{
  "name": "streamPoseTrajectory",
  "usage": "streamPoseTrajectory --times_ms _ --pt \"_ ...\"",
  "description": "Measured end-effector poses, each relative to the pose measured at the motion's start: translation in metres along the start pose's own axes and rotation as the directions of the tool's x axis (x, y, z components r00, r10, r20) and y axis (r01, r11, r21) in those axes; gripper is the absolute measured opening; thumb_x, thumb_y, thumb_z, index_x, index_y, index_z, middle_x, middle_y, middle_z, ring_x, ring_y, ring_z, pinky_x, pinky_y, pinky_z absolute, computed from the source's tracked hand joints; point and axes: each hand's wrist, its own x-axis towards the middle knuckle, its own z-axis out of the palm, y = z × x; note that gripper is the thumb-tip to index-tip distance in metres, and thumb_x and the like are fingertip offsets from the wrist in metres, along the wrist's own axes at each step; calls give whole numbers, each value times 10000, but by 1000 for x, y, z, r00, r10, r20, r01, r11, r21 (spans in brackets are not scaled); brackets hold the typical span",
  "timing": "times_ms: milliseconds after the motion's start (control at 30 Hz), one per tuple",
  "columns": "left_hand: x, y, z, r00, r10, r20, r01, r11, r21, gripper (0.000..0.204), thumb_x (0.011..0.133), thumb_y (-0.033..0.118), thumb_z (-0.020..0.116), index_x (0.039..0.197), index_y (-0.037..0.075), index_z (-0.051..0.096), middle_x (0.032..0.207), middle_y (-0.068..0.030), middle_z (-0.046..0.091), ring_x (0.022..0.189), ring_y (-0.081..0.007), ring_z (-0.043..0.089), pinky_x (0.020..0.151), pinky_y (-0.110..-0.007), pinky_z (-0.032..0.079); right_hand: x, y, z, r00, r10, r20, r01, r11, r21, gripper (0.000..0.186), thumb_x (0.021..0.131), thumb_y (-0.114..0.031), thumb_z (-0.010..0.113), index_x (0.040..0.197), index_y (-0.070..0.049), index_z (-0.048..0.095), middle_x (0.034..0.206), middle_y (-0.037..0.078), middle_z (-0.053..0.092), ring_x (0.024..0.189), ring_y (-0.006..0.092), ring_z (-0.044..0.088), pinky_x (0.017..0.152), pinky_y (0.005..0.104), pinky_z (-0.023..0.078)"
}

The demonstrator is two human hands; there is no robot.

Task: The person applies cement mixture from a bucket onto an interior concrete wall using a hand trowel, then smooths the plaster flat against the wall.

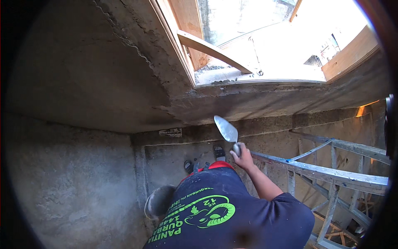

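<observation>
Below the window frame (350,56), our right hand (241,157) grips a trowel (226,129); wall (91,79) seems mostly coated, ragged seam (144,57) unfinished, left hand unseen.

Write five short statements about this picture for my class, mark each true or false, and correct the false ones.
1. The right hand holds a trowel with a silvery blade. True.
2. The metal ladder stands on the person's left. False: it stands on the right.
3. A wooden bar slants across the lower left of the window opening. True.
4. The person's shirt is plain white. False: it is dark, with bright green print.
5. Both hands can be seen gripping the tool. False: only the right hand shows on it; the left hand is out of sight.
</observation>
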Motion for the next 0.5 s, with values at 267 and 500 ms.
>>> streamPoseTrajectory --times_ms 267,500 --pt "16 -23 -9 997 78 12 -79 995 64 510 788 422 851 1010 41 594 949 -234 671 918 -411 687 756 -509 521 75 -74 -72 860 -179 -478 56 964 -260 431 940 -204 685 1334 -64 581 1070 190 687 942 410 700 773 497 574" --pt "36 -29 -18 989 147 31 -150 984 100 532 784 443 856 999 43 581 926 -236 664 908 -425 680 753 -516 513 107 -74 -68 882 -143 -449 -44 924 -380 443 959 -245 641 1368 -90 568 1057 171 684 909 401 705 740 500 579"
